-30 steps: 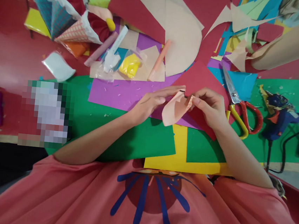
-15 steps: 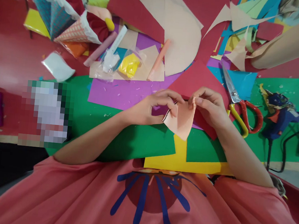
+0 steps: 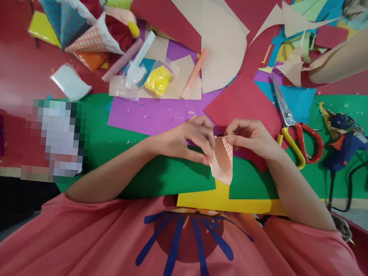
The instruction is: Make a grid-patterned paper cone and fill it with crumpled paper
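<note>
Curled peach paper (image 3: 222, 167) mid-frame, pinched between fingertips of left hand (image 3: 188, 138) and right hand (image 3: 252, 138); they cover parts of its edges. Pixelated object (image 3: 62, 139), left: unreadable. Cones (image 3: 91, 36), upper left: rearmost cut off.

A curved piece of pale pink paper (image 3: 222, 175), orange-checked on one side, is pinched at its left edge by the left hand (image 3: 197, 140) and at its upper right by the thumb and fingers of the right hand (image 3: 251, 138). It is held above a green sheet (image 3: 154, 174) and a yellow sheet (image 3: 245, 205). To the right, scissors (image 3: 289, 118) are laid with their blades over a blue sheet (image 3: 305, 99); a blue glue gun (image 3: 343, 151) is placed beyond them. At upper left, a yellow lump (image 3: 158, 80) is enclosed in clear wrapping, and an orange-checked cone (image 3: 94, 36) is edged in white.
</note>
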`<action>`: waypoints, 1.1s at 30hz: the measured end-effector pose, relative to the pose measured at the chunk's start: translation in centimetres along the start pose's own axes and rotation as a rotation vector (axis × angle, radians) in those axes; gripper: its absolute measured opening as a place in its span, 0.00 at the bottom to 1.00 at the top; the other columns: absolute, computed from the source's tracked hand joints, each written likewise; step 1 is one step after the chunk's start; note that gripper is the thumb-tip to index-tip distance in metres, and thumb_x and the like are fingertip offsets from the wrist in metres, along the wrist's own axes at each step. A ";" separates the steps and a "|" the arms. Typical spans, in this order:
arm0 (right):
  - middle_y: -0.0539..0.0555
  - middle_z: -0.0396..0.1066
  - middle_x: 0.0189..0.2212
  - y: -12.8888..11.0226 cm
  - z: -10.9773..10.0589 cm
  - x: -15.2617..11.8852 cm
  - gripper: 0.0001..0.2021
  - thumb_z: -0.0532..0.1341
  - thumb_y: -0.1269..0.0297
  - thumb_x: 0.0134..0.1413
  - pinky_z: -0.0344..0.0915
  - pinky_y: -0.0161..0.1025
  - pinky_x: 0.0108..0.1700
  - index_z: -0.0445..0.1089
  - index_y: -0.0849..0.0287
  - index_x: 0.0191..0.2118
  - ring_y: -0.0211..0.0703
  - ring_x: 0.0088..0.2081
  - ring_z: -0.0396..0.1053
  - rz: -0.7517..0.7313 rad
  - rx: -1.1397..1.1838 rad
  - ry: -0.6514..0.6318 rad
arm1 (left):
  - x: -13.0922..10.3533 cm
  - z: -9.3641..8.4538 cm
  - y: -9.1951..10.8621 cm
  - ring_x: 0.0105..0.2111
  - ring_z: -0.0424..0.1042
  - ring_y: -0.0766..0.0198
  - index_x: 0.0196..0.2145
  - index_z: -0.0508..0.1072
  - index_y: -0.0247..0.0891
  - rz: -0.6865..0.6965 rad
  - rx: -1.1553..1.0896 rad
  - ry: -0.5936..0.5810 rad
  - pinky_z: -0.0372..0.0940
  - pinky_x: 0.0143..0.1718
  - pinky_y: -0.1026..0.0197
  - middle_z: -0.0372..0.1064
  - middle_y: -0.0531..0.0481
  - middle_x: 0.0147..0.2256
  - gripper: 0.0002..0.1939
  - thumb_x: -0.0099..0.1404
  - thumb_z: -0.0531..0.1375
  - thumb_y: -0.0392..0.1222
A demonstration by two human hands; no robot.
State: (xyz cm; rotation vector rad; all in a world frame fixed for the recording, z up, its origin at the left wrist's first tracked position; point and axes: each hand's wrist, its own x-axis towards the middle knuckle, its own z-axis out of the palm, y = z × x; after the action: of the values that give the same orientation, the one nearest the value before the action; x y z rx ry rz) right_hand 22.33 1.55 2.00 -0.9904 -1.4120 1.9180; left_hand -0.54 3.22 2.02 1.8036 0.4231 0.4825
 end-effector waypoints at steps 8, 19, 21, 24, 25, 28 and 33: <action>0.48 0.69 0.24 0.0 -0.5 0.1 0.07 0.68 0.65 0.49 0.61 0.31 0.27 0.72 0.61 0.27 0.30 0.25 0.64 -0.041 -0.034 -0.089 | 0.0 0.1 0.0 0.33 0.64 0.67 0.25 0.77 0.43 -0.039 -0.072 0.161 0.57 0.44 0.59 0.73 0.53 0.27 0.18 0.62 0.61 0.58; 0.45 0.64 0.20 0.6 0.9 0.3 0.14 0.69 0.54 0.47 0.57 0.31 0.23 0.69 0.60 0.27 0.30 0.22 0.60 -0.045 -0.083 0.186 | 0.3 1.2 -0.5 0.37 0.64 0.62 0.22 0.72 0.39 -0.262 0.111 0.292 0.56 0.47 0.56 0.68 0.53 0.24 0.25 0.62 0.57 0.63; 0.46 0.64 0.20 0.8 1.1 0.3 0.14 0.69 0.54 0.47 0.58 0.31 0.23 0.69 0.59 0.27 0.31 0.22 0.61 -0.061 -0.086 0.222 | 0.3 1.4 -0.6 0.37 0.65 0.62 0.22 0.71 0.39 -0.277 0.126 0.306 0.56 0.48 0.55 0.68 0.52 0.25 0.24 0.62 0.57 0.62; 0.46 0.65 0.20 0.9 1.3 0.3 0.14 0.69 0.54 0.47 0.60 0.31 0.23 0.68 0.59 0.26 0.31 0.22 0.62 -0.094 -0.088 0.268 | 0.3 1.6 -0.8 0.37 0.65 0.62 0.22 0.71 0.39 -0.279 0.139 0.334 0.56 0.49 0.54 0.69 0.52 0.25 0.23 0.62 0.57 0.61; 0.46 0.65 0.20 1.0 1.4 0.3 0.14 0.69 0.55 0.46 0.60 0.31 0.23 0.68 0.59 0.26 0.31 0.22 0.62 -0.096 -0.081 0.275 | 0.3 1.7 -0.8 0.37 0.65 0.62 0.22 0.71 0.39 -0.276 0.142 0.341 0.56 0.49 0.55 0.69 0.52 0.25 0.24 0.62 0.57 0.61; 0.46 0.64 0.21 1.1 1.7 0.3 0.14 0.69 0.56 0.47 0.60 0.31 0.24 0.67 0.60 0.26 0.30 0.23 0.62 -0.096 -0.063 0.278 | 0.4 1.8 -0.8 0.35 0.65 0.63 0.22 0.71 0.39 -0.277 0.151 0.346 0.58 0.47 0.56 0.67 0.53 0.24 0.24 0.63 0.56 0.62; 0.46 0.63 0.21 1.1 2.0 0.2 0.15 0.69 0.55 0.47 0.59 0.31 0.24 0.66 0.60 0.26 0.30 0.23 0.60 -0.131 -0.112 0.289 | 0.4 1.9 -0.8 0.33 0.64 0.64 0.23 0.71 0.39 -0.276 0.174 0.355 0.58 0.45 0.57 0.66 0.53 0.22 0.24 0.63 0.55 0.61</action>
State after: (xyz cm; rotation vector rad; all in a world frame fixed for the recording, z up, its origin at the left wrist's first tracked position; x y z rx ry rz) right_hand 20.56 0.34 1.23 -1.1453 -1.3885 1.5451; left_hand 0.80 2.13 0.78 1.7907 0.9710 0.5859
